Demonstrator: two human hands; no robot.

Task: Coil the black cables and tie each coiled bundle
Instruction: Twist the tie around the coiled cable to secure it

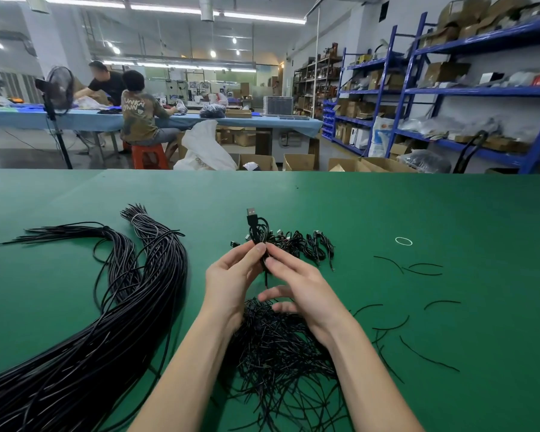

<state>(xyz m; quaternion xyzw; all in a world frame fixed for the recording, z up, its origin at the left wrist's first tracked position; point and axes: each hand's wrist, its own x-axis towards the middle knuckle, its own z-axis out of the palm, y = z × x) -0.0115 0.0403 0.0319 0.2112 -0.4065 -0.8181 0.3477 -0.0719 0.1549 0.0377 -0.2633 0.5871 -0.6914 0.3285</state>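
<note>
Two hands meet above the green table [449, 213]: the left hand [231, 275] and right hand [296, 282] both pinch a coiled USB cable [258, 232] at its waist, the right's lower fingers spread loose. If either pinch slackens, the loops likely spring open. The twist tie, too thin to see, could slip off. Finished bundles [306, 244] lie just behind.

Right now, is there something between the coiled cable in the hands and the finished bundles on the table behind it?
Nothing visible. Both hands, left hand and right hand, hold the coiled cable above the green table; the finished bundles lie just beyond, open space between.
</note>
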